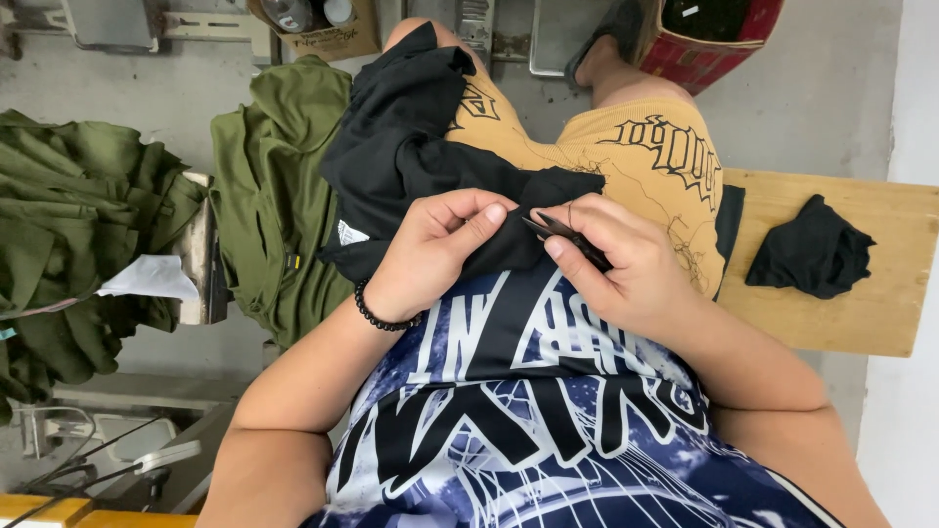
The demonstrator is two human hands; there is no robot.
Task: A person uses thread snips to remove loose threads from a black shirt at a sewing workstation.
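Olive-green cloth heaps up at the far left, a soft rumpled pile of green garments point(68, 225) with a white scrap of paper point(152, 277) lying on it. Just beside it we see another green garment point(274, 196), smooth and folded long, draped down beside our lap.

Moving in, our left hand point(430, 249), with a band of round black beads point(381, 313) at the wrist, has its grip pinched on the black garment point(401, 147), thumb and forefinger clamping a fold of the matte, limp fabric. That black garment lies bunched across our lap, over mustard-yellow shorts point(655, 156) printed with dark lettering, and a small white label shows at its lower edge.

Now our right hand point(626, 264): its grip is closed around small black thread snips point(567, 235), slim and pointed, the tips right at the pinched fold, touching or nearly touching the cloth. A thin thread shows just above the blades.

Below both hands, our navy shirt with bold white print fills the foreground and hides the rest of the lap.

Further right, a pale wooden table point(861, 313), flat and plain-grained, carries a crumpled black cloth piece point(812, 249), well apart from the hands. Up top, a red box point(714, 49) sits on the grey concrete floor.
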